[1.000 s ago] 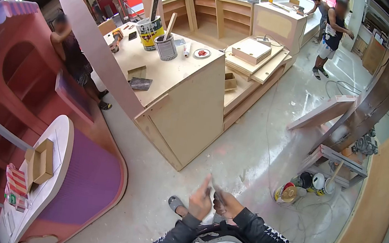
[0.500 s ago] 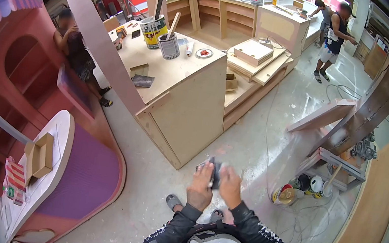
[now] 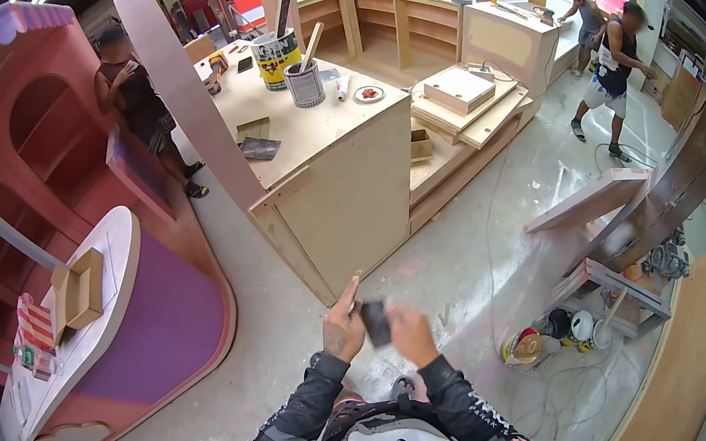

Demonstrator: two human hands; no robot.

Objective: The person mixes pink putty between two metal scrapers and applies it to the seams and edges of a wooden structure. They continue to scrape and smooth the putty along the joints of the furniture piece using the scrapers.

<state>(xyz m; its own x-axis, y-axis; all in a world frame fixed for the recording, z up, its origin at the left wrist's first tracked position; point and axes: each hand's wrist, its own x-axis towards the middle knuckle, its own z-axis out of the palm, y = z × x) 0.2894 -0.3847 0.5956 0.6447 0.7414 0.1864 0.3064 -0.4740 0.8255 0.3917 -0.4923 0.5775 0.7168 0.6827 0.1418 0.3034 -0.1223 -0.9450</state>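
My right hand [image 3: 414, 336] grips a dark, flat, rectangular piece [image 3: 375, 324], like a putty spreader. It is slightly blurred and held in front of my body above the floor. Just left of it is my left hand [image 3: 341, 331], one finger stretched upward and the others curled. Something small and dark shows at those curled fingers, too hidden to name. The near corner of a plywood counter [image 3: 340, 219] lies beyond both hands. On its top stand a large yellow-labelled can [image 3: 274, 61] and a grey paint can [image 3: 304, 87] with a stick in it.
A pink-and-purple curved counter [image 3: 167, 321] stands at left, carrying a cardboard box [image 3: 81, 291]. Paint buckets [image 3: 525, 346] and loose cables are on the floor at right, near a leaning panel [image 3: 590, 200]. One person [image 3: 140, 100] stands at left; two others are at the back right.
My hands have moved apart, the left slightly left. The dark piece has shifted left and down, showing its flat face. The nearer person at the back right has taken a step.
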